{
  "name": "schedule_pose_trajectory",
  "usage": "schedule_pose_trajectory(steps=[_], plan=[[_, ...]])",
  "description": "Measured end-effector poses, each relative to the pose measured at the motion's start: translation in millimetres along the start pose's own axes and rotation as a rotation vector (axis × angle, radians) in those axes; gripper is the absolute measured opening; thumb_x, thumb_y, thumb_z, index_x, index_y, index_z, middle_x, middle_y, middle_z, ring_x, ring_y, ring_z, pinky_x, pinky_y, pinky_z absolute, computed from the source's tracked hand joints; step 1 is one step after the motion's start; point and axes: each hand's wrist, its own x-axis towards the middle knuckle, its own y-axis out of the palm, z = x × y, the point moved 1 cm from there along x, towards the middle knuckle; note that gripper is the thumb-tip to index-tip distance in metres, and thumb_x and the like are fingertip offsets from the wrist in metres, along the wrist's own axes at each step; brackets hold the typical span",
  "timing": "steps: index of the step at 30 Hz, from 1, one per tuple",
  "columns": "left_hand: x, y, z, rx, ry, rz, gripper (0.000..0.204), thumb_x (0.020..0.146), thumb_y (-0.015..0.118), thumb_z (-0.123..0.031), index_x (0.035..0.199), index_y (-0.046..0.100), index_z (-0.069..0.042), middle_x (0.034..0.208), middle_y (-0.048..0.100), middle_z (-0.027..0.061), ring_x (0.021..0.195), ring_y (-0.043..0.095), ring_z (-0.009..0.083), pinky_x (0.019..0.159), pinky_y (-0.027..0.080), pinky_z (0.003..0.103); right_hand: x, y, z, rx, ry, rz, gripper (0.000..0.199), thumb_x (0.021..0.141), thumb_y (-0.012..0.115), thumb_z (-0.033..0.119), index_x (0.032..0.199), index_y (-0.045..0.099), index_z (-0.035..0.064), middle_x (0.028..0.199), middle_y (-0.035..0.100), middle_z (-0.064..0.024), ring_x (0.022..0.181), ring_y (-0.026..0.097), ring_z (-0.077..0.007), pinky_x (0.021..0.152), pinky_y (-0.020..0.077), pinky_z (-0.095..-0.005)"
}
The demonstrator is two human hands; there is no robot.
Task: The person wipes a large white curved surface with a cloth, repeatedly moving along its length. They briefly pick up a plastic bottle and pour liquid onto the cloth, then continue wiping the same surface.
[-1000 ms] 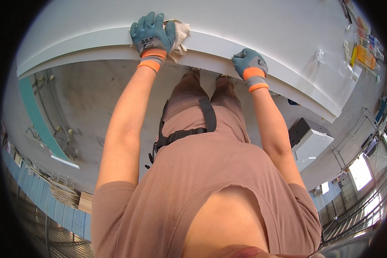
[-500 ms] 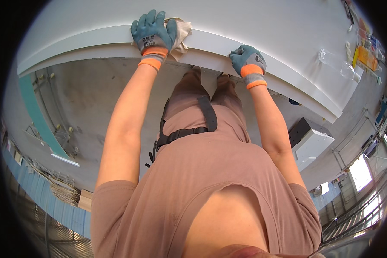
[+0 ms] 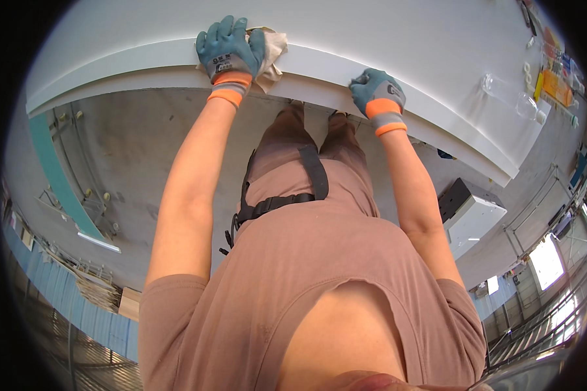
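Note:
A long white panel [image 3: 143, 55] with a raised lip runs across in front of me. On its near edge lies my left hand [image 3: 228, 51], in a blue-and-grey work glove with an orange cuff. Its fingers stretch forward over the lip, and the palm and thumb side keep a crumpled beige cloth [image 3: 272, 52] pressed there. Part of the cloth hangs over the edge. Farther right, my right hand [image 3: 377, 91], gloved alike, rests on the same lip with its fingers curled in. What these fingers hold, if anything, is hidden.
Clear plastic bottles [image 3: 528, 107] lie at the panel's right end, near an orange package [image 3: 557, 88] and other small items. A white-and-black box [image 3: 473, 212] stands on the floor below right. Left of me is a teal beam [image 3: 62, 173].
My left hand and the cloth have shifted very slightly left along the lip. The right hand has barely moved, a touch to the right.

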Motion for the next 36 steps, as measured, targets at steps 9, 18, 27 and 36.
schedule_pose_trajectory(steps=[9,18,27,36], plan=[[-4,2,2,0.031,0.011,0.003,0.046,0.09,0.066,-0.048,0.115,0.08,-0.013,0.131,0.074,0.0109,0.12,0.067,0.0315,0.111,0.042,0.056,14,-8,-92,0.134,0.106,-0.012,0.025,0.082,0.071,0.035,0.089,0.079,0.0114,0.091,0.079,-0.0151,0.085,0.075,-0.036,0.078,0.0576,-0.0432],[-1,1,-1,0.021,-0.001,0.041,0.044,0.092,0.064,-0.048,0.116,0.081,-0.013,0.131,0.074,0.011,0.121,0.067,0.0307,0.112,0.042,0.054,14,-25,-76,0.115,0.124,-0.055,0.024,0.083,0.076,0.037,0.088,0.078,0.0133,0.087,0.079,-0.0101,0.085,0.073,-0.0333,0.078,0.0563,-0.0422],[2,6,-2,0.044,0.001,0.05,0.044,0.093,0.064,-0.046,0.118,0.081,-0.013,0.132,0.074,0.0127,0.124,0.067,0.0317,0.114,0.042,0.054,10,-4,-49,0.066,-0.024,-0.005,0.024,0.085,0.073,0.037,0.096,0.081,0.0167,0.101,0.08,-0.0108,0.095,0.075,-0.0353,0.083,0.0585,-0.0415],[-3,4,3,0.117,0.048,0.051,0.051,0.094,0.068,-0.051,0.122,0.079,-0.01,0.132,0.073,0.0161,0.124,0.067,0.0329,0.111,0.044,0.051,1,-19,-230,0.484,-0.09,-0.763,0.029,0.1,0.065,0.034,0.101,0.082,0.0106,0.101,0.079,-0.0136,0.094,0.074,-0.0332,0.086,0.057,-0.0435]])
